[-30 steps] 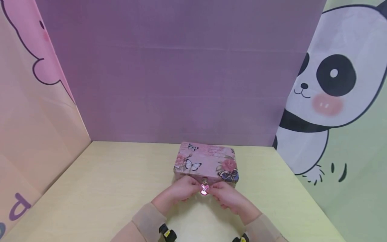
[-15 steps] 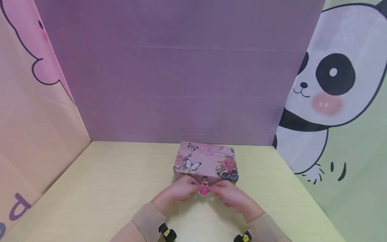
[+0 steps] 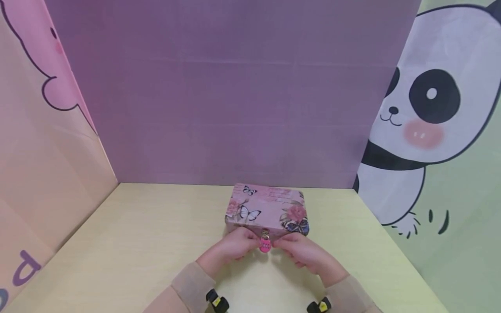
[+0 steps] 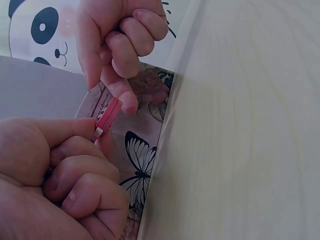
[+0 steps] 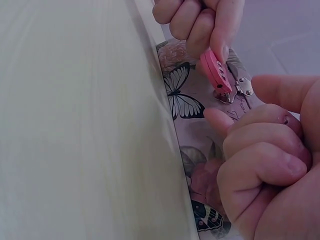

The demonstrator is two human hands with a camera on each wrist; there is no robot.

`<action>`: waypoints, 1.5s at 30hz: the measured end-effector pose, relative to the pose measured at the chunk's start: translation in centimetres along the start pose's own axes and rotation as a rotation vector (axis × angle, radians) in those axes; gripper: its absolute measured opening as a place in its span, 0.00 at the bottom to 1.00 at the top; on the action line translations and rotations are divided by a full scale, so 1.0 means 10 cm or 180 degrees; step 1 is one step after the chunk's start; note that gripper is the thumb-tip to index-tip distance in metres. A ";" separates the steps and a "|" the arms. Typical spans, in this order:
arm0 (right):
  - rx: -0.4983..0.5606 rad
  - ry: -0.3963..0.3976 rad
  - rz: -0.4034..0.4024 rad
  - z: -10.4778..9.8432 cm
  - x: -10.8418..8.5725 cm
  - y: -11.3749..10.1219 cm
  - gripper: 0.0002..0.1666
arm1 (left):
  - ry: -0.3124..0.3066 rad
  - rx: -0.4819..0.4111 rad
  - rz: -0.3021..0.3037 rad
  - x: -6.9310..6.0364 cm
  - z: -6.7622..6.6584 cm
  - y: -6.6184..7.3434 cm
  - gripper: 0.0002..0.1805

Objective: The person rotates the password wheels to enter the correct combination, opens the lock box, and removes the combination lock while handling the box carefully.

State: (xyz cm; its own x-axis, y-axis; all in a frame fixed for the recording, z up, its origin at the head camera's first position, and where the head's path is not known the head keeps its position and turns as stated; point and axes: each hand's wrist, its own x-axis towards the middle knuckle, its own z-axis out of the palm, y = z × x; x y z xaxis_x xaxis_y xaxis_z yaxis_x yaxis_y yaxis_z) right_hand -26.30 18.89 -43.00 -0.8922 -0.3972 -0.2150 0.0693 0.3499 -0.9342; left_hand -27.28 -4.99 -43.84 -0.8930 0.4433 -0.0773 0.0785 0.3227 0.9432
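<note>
A pink combination padlock (image 3: 265, 245) hangs from the metal hasp (image 5: 244, 86) at the front of a pink tin box (image 3: 270, 202). The box lid is down, printed with roses and butterflies. My left hand (image 3: 239, 241) pinches the padlock's side between thumb and index finger, the other fingers curled in. On the opposite side, my right hand (image 5: 272, 150) holds its thumb and index finger apart, close to the padlock but not gripping it. Its remaining fingers are curled. Small number dials (image 5: 221, 70) show on the padlock's face in the right wrist view.
The box stands on a light wooden table (image 3: 156, 226), toward its back edge. A purple panel (image 3: 235, 95) rises behind. Printed side walls flank the table, a panda (image 3: 434, 130) on the right one. Black wrist devices (image 3: 217, 301) sit below both sleeves.
The right hand has drawn slightly to the right, its fingertips coming away from the padlock. The bright glare on the padlock's face is gone. The left hand has stayed in place.
</note>
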 end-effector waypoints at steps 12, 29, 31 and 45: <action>0.0050 -0.0023 -0.0038 0.04 -0.03 -0.04 0.21 | -0.0014 0.0044 -0.0093 0.01 0.00 -0.01 0.10; -0.0037 0.0054 -0.0125 0.17 -0.01 -0.07 0.18 | -0.0030 0.0018 -0.0068 -0.01 0.00 0.02 0.11; -0.0055 0.0047 -0.0141 0.18 0.00 -0.07 0.17 | -0.0036 -0.0012 -0.0062 -0.01 0.00 0.02 0.12; -0.0093 0.0118 -0.0143 0.23 0.04 -0.04 0.14 | -0.0043 0.0032 -0.0074 -0.01 0.00 0.03 0.13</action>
State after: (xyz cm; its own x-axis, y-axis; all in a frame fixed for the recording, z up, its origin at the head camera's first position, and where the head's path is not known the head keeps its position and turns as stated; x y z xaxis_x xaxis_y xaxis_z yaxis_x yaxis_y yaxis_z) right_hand -25.63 16.69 -43.40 -0.9101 -0.3815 -0.1618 0.0163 0.3572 -0.9339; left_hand -27.21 -4.91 -43.53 -0.8886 0.4468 -0.1037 0.0622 0.3415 0.9378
